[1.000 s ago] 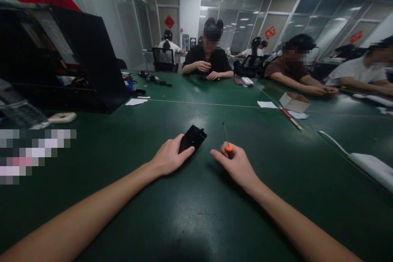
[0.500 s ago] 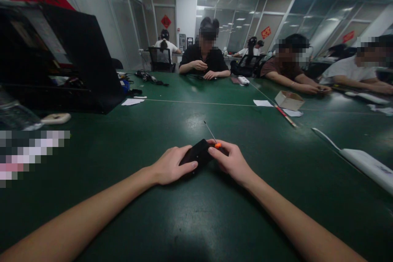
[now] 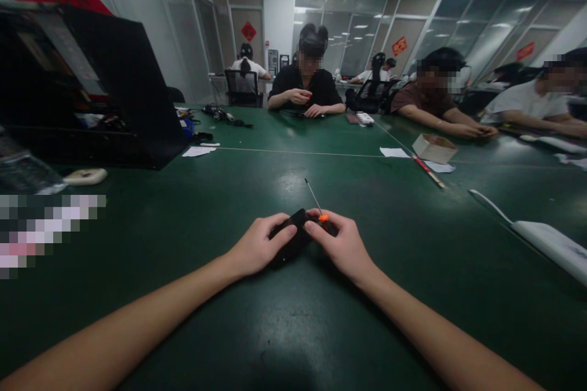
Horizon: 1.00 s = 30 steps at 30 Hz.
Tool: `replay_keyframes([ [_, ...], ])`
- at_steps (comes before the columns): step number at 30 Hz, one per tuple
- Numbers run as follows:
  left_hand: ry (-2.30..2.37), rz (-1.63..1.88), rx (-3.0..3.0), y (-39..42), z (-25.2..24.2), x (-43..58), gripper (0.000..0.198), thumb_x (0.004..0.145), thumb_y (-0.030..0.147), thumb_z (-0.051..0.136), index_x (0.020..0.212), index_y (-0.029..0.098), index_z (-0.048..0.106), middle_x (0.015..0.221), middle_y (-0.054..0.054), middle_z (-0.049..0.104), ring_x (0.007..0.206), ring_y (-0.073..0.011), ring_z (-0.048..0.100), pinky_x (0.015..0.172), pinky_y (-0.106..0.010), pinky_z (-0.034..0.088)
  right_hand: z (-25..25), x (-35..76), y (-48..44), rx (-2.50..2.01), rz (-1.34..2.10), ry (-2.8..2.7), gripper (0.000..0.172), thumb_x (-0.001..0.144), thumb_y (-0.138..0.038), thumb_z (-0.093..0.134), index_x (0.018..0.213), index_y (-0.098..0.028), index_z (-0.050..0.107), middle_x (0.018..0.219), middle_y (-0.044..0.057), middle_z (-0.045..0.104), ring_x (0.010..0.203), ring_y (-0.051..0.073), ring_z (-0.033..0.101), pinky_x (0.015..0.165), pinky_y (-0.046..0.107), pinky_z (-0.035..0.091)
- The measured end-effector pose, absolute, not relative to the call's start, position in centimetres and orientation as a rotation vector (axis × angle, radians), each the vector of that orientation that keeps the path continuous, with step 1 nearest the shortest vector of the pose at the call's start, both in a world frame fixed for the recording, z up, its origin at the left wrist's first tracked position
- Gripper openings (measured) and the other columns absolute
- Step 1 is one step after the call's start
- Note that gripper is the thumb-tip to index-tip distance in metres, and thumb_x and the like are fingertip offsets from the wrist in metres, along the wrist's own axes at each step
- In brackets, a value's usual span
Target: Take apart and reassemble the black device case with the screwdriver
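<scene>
A small black box-shaped case [image 3: 291,248] is held low over the green table, tilted, in front of me. My left hand [image 3: 257,245] is closed around its left side, thumb on top. At the other end, my right hand [image 3: 342,243] has its thumb and fingertips against the case. That same hand also holds a screwdriver [image 3: 323,218] with an orange and black handle, its thin metal shaft pointing up and away. The fingers hide most of the handle and the far side of the case.
A power strip [image 3: 553,243] with a white cord lies at the right. Farther off are a small open carton [image 3: 435,148], a red-and-white stick [image 3: 428,171] and paper slips. A large black bin [image 3: 151,91] stands at the left. Several people sit around the table [image 3: 257,183].
The case has tilted in my hands, and my left thumb has moved up along it. My right thumb has shifted slightly left. The screwdriver remains nearly where it was.
</scene>
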<state>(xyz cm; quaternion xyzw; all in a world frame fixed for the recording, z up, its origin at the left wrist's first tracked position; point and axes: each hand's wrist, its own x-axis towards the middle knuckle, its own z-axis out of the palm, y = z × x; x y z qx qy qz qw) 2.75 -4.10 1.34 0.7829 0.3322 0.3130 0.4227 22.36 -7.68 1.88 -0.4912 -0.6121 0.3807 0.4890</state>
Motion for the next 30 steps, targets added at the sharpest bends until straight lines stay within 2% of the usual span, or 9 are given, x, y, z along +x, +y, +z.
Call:
replay_keyframes([
  [5, 0.94, 0.841, 1.873, -4.3, 0.7, 3.3, 0.049, 0.096, 0.056, 0.04, 0.086, 0.014, 0.064, 0.074, -0.003, 0.063, 0.068, -0.016, 0.056, 0.062, -0.026, 0.041, 0.8, 22.1, -7.1, -1.18, 0.972, -1.394, 0.041, 0.084, -0.052, 0.064, 0.105, -0.018, 0.072, 0.087, 0.005, 0.071, 0.084, 0.022, 0.066, 0.07, 0.031, 0.051],
  [9, 0.932, 0.884, 1.653, -4.5, 0.2, 3.8, 0.058, 0.097, 0.062, 0.03, 0.091, 0.014, 0.062, 0.076, -0.005, 0.067, 0.065, -0.0168, 0.059, 0.06, -0.027, 0.045, 0.1, 21.9, -6.9, -1.093, 1.044, -1.445, 0.044, 0.08, -0.047, 0.072, 0.112, -0.018, 0.065, 0.096, 0.005, 0.071, 0.09, 0.022, 0.066, 0.083, 0.032, 0.05],
  [12, 1.003, 0.928, 1.719, -4.7, 0.1, 4.1, 0.055, 0.098, 0.059, 0.03, 0.094, 0.015, 0.063, 0.086, -0.006, 0.068, 0.076, -0.0183, 0.061, 0.068, -0.028, 0.046, 0.1, 21.9, -6.8, -1.136, 1.043, -1.452, 0.041, 0.077, -0.043, 0.075, 0.107, -0.017, 0.064, 0.093, 0.003, 0.07, 0.087, 0.02, 0.064, 0.084, 0.032, 0.048],
  [15, 1.033, 0.919, 1.787, -4.8, 0.2, 4.0, 0.046, 0.099, 0.054, 0.034, 0.107, 0.016, 0.058, 0.096, -0.006, 0.069, 0.085, -0.0195, 0.063, 0.075, -0.029, 0.048, 0.3, 21.9, -6.6, -1.17, 1.053, -1.42, 0.041, 0.076, -0.044, 0.075, 0.106, -0.017, 0.066, 0.089, 0.003, 0.069, 0.082, 0.019, 0.063, 0.077, 0.03, 0.048],
  [18, 0.947, 0.825, 1.805, -4.5, 0.3, 3.5, 0.045, 0.098, 0.051, 0.038, 0.126, 0.017, 0.047, 0.095, -0.006, 0.071, 0.082, -0.0197, 0.066, 0.073, -0.031, 0.05, 0.5, 22.1, -6.3, -1.179, 1.09, -1.402, 0.041, 0.078, -0.045, 0.072, 0.107, -0.016, 0.067, 0.078, 0.001, 0.067, 0.071, 0.017, 0.061, 0.064, 0.028, 0.047],
  [20, 0.912, 0.795, 1.873, -4.2, 0.4, 3.0, 0.051, 0.096, 0.049, 0.045, 0.135, 0.017, 0.039, 0.099, -0.007, 0.072, 0.084, -0.0207, 0.067, 0.078, -0.034, 0.051, 0.6, 22.3, -6.1, -1.179, 1.091, -1.439, 0.039, 0.08, -0.046, 0.069, 0.105, -0.016, 0.068, 0.074, 0.0, 0.065, 0.065, 0.016, 0.059, 0.059, 0.026, 0.045],
  [23, 0.939, 0.865, 2.027, -3.6, 0.5, 2.2, 0.071, 0.086, 0.047, 0.063, 0.143, 0.019, 0.03, 0.126, -0.014, 0.064, 0.11, -0.0258, 0.063, 0.092, -0.039, 0.048, 0.7, 22.5, -5.5, -1.172, 1.044, -1.616, 0.036, 0.083, -0.045, 0.066, 0.103, -0.015, 0.069, 0.08, 0.002, 0.068, 0.068, 0.016, 0.06, 0.06, 0.026, 0.046],
  [26, 0.932, 0.866, 2.144, -3.1, 0.6, 1.6, 0.072, 0.082, 0.047, 0.068, 0.142, 0.021, 0.038, 0.137, -0.015, 0.056, 0.121, -0.0281, 0.057, 0.096, -0.039, 0.048, 0.6, 22.4, -4.7, -1.185, 0.926, -1.771, 0.037, 0.086, -0.044, 0.063, 0.105, -0.013, 0.069, 0.089, 0.004, 0.071, 0.076, 0.017, 0.064, 0.069, 0.027, 0.049],
  [30, 0.975, 0.825, 2.288, -2.5, 0.6, 1.2, 0.065, 0.082, 0.046, 0.067, 0.139, 0.023, 0.047, 0.136, -0.012, 0.058, 0.122, -0.0277, 0.056, 0.104, -0.042, 0.043, 0.3, 22.0, -3.8, -1.237, 0.762, -1.828, 0.038, 0.085, -0.046, 0.064, 0.104, -0.014, 0.069, 0.081, 0.003, 0.07, 0.071, 0.017, 0.063, 0.067, 0.027, 0.048],
])
